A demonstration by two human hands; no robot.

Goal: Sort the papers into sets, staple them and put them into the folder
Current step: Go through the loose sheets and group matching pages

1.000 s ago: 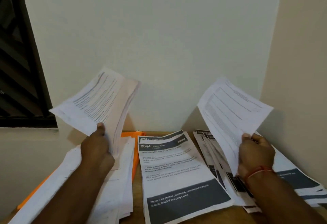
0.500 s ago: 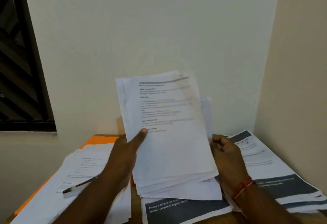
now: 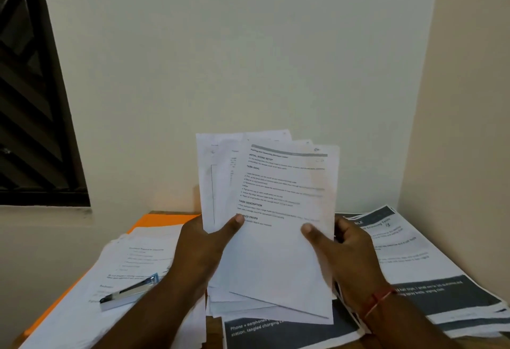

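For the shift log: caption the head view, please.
Left hand and right hand hold a fanned sheaf of papers; stapler rests on the left pile.

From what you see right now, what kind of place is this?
Probably a desk corner in a home or small office: a wooden table against cream walls, printed white paper stacks, a silver stapler, an orange folder.

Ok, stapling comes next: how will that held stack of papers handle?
The stack of papers is probably floppy: thin sheets, steadied by left hand and right hand. Likely to slip apart: it is fanned at the top.
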